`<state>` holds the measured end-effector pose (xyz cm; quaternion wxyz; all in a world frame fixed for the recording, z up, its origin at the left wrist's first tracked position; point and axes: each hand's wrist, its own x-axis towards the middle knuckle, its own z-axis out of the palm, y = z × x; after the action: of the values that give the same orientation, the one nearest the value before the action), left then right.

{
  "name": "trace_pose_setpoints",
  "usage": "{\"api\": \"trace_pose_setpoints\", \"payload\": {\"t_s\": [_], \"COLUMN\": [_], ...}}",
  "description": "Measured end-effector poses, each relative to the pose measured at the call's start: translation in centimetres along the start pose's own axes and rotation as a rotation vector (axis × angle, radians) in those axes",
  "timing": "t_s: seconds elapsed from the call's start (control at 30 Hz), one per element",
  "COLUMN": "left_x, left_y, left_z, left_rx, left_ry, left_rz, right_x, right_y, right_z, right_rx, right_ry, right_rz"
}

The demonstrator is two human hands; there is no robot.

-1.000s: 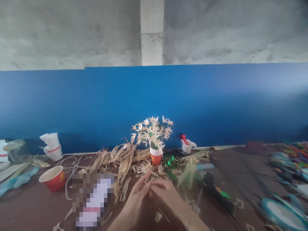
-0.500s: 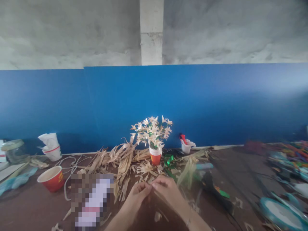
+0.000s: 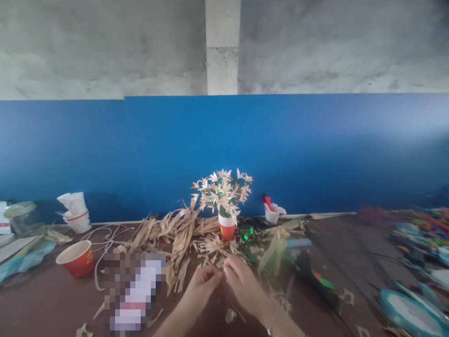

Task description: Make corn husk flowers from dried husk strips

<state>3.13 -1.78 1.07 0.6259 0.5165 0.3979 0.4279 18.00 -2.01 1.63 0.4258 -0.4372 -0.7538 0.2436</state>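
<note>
My left hand (image 3: 201, 282) and my right hand (image 3: 242, 281) meet low in the middle, fingers curled and tips pinched together over the brown table (image 3: 52, 299). Whatever sits between the fingertips is too small to make out. Just beyond them lies a heap of dried corn husks (image 3: 182, 234). Behind that stands an orange paper cup (image 3: 227, 228) with a bunch of small husk flowers (image 3: 222, 189).
A red paper cup (image 3: 75, 259) stands at left beside white cable (image 3: 105, 236), with stacked white cups (image 3: 77, 214) and a glass jar (image 3: 21, 217) further back. Green ribbon (image 3: 248, 234), a black glue gun (image 3: 312, 276) and colourful clutter (image 3: 417, 243) fill the right. A blue wall panel runs behind.
My left fingers, stretched out a second ago, have curled in. Both hands now pinch together at the fingertips and sit slightly lower.
</note>
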Motion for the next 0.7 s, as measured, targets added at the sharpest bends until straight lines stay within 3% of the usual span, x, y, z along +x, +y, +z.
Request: {"api": "trace_pose_setpoints", "payload": {"t_s": [0.13,0.3,0.5,0.7], "left_x": [-0.8,-0.8,0.2,-0.2], "left_y": [0.7,0.8,-0.7,-0.4], "left_z": [0.6,0.7,-0.2,-0.4], "left_rx": [-0.211,-0.224,0.266,0.484], "left_ry": [0.0,-0.023,0.072,0.066], "left_rz": [-0.082,-0.088,0.155,0.276], "right_x": [0.0,0.1,0.2,0.4], "right_y": [0.1,0.2,0.7,1.0], "right_z": [-0.2,-0.2,0.1,-0.2], "right_rx": [-0.015,0.108,0.06,-0.006], "right_ry": [-0.037,-0.061,-0.065,-0.077], "right_rz": [-0.02,0.1,0.146,0.145]}}
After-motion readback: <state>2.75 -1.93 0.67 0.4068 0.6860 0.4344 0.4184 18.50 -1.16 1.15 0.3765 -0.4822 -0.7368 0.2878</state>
